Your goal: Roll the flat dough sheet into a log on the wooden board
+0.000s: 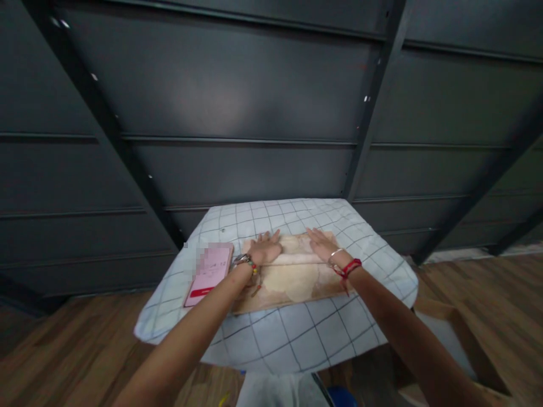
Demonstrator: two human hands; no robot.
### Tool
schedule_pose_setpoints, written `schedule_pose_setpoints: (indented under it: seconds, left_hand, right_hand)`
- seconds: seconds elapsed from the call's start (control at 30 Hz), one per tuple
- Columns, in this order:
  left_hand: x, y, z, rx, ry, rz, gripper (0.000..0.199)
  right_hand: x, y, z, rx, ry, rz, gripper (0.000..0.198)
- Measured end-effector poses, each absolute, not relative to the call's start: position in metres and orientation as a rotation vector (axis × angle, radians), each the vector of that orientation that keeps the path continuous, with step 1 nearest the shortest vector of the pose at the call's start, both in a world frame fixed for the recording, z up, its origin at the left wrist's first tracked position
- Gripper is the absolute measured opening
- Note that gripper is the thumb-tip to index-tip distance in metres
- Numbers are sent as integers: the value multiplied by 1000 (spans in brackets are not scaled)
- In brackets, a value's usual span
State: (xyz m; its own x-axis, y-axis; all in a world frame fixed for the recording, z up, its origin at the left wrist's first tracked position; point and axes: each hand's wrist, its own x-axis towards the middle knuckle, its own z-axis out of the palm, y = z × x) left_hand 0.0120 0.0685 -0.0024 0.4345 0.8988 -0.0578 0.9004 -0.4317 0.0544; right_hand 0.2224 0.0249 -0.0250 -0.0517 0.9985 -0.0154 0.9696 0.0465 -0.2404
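On the table lies a flat brown rectangular thing (292, 282) with large pale cream patches, its kind unclear. A pale raised strip (299, 259) runs across its middle, between my wrists; I cannot tell whether it is a fold or a separate piece. My left hand (266, 247) rests palm down on the far left part, fingers spread. Over the far right part, my right hand (323, 246) lies flat, fingers stretched forward. Neither hand grips anything. Both palms hide some of the surface. Beaded bands circle the left wrist; a bangle and red cord the right.
A pink flat item (214, 274) with a red band lies left of my left forearm, partly blurred. The white checked cloth (280, 339) covers the table. A grey panelled wall (241, 90) stands behind. An open cardboard box (470, 345) sits on the wooden floor at right.
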Motion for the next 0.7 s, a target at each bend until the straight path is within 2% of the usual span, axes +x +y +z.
schedule_pose_setpoints:
  seconds: [0.17,0.3,0.4,0.53,0.7]
  left_hand:
    - [7,53,-6,2591,1562,27,59]
    - [13,70,-1,2431,1596,21,60]
    - [13,64,-1,2433,1585,-38,59]
    - [11,49,-2,2597,1544,20,59]
    - [22,70,4,2421,1687,-37,63]
  right_hand:
    - [224,7,-38,-1870,-2292,90,54]
    - [224,26,-28,-2108,-2148,265,55]
    - [225,22,-26,-2039,-2206,356,55]
    - [227,4,-31,-1809,-2380,234,53]
    - [227,31,-21,-2080,-2222,292,54]
